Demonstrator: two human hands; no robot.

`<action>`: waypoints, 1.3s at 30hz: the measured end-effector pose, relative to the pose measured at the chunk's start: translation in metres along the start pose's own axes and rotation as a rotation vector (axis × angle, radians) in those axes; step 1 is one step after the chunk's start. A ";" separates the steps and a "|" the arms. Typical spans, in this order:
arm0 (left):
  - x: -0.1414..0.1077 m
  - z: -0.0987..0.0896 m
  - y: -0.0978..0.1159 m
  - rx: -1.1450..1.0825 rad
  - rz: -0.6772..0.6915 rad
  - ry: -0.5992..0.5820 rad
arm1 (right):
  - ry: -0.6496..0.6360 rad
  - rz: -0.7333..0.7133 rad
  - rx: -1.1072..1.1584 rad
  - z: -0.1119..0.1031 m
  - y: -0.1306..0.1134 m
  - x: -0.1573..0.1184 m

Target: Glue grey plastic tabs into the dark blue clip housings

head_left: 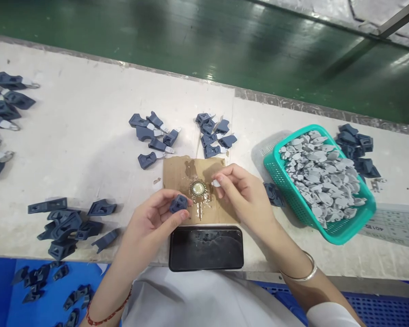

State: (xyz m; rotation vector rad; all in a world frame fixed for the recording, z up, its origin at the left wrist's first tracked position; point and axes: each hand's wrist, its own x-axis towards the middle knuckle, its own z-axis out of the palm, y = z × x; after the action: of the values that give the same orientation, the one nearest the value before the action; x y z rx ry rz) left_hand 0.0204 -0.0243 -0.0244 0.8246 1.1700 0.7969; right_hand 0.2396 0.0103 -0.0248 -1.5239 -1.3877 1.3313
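Observation:
My left hand (157, 213) pinches a dark blue-grey plastic part (179, 204) between thumb and fingers, just left of a brown cardboard piece's middle. Opposite it, my right hand (243, 193) grips a small light-grey plastic piece (216, 183) at its fingertips. The two parts are apart. Between the hands, a small round bottle cap-like dish (198, 188) with shiny liquid sits on the cardboard (172, 175), which is wet and stained around it. A black phone (206, 248) with a cracked-looking screen lies below the cardboard.
A green basket (341, 236) full of light-grey pieces (322, 177) stands at right, with dark parts (356, 145) behind it. More dark parts (66, 225) lie at left. Joined dark-and-grey pieces (153, 134) sit beyond the cardboard. A green belt (157, 41) runs along the back.

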 end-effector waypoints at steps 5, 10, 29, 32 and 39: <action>-0.001 0.001 -0.003 0.058 0.062 -0.019 | -0.007 -0.192 -0.291 0.006 0.001 0.001; -0.002 0.002 -0.006 0.184 0.123 -0.014 | -0.028 -0.418 -0.568 0.012 0.004 0.004; -0.003 0.007 -0.008 0.538 0.295 -0.055 | -0.040 -0.521 -0.724 0.017 0.009 0.003; -0.002 0.008 -0.008 0.633 0.401 -0.040 | -0.021 -0.522 -0.715 0.017 0.008 0.004; 0.002 0.009 -0.012 0.938 0.619 0.047 | -0.053 -0.429 -0.597 0.015 0.004 0.003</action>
State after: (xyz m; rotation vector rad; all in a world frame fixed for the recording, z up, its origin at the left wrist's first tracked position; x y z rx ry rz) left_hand 0.0302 -0.0294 -0.0337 2.0187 1.3464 0.7361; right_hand 0.2264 0.0106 -0.0332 -1.4220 -2.1293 0.7278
